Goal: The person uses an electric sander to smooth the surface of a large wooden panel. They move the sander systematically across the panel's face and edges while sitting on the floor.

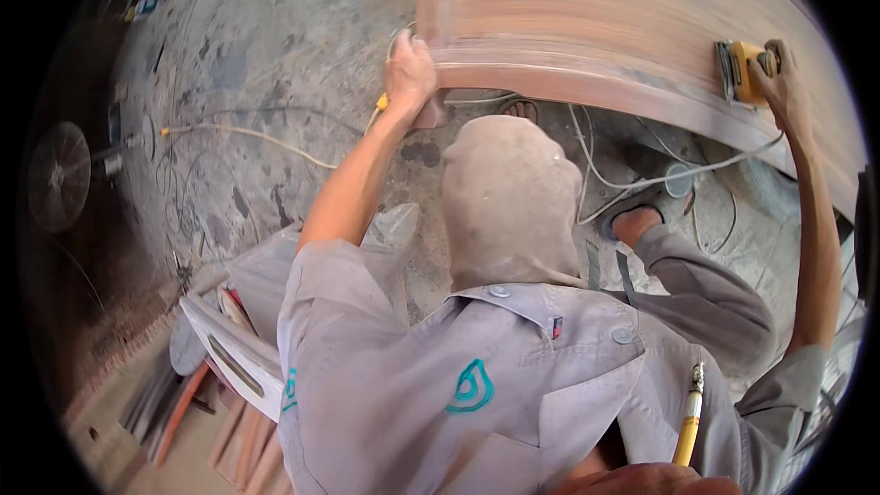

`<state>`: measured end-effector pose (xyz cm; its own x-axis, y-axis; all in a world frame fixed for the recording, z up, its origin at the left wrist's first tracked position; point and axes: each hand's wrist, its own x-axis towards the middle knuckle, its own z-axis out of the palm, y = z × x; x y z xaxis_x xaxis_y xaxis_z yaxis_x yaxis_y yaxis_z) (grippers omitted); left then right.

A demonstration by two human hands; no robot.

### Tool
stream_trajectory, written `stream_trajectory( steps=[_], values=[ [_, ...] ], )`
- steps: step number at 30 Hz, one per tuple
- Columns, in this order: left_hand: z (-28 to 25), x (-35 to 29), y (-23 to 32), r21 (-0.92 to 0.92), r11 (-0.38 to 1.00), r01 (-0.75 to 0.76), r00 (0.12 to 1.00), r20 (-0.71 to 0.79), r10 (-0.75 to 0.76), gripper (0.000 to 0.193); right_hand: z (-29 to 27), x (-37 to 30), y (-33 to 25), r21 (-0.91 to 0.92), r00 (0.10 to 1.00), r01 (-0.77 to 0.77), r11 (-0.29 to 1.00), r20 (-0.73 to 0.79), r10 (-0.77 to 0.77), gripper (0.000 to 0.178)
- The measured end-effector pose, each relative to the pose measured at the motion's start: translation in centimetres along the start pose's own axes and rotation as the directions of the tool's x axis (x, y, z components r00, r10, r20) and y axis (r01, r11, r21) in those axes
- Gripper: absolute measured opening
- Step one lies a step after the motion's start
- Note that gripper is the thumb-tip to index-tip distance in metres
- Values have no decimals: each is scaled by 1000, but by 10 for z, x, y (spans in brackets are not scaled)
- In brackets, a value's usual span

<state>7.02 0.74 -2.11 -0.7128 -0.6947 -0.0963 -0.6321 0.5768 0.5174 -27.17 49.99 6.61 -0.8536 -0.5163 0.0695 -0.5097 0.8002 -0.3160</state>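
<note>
The right hand has its fingers wrapped around the yellow sander, which sits on the wooden panel towards its right end, near the near edge; the grip presumably serves to steer and press the tool. The left hand is at the panel's near left corner, probably to steady it; whether its fingers pinch the edge cannot be determined. A pale cable hangs slack below the near edge, likely allowing reach.
</note>
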Motion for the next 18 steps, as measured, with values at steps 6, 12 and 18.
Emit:
stream_trajectory(
  steps=[6,12,18],
  values=[
    [-1,12,-15,-97,977,192,981,15,-192,60,21,27,-108,108,946,289,951,119,-301,35],
    [10,9,-22,-157,968,194,978,-44,-203,60,41,47,-233,55,796,565,824,227,-561,35],
    [15,10,-23,-186,957,221,973,-24,-229,59,76,59,-325,50,609,769,637,241,-755,33]
  ],
)
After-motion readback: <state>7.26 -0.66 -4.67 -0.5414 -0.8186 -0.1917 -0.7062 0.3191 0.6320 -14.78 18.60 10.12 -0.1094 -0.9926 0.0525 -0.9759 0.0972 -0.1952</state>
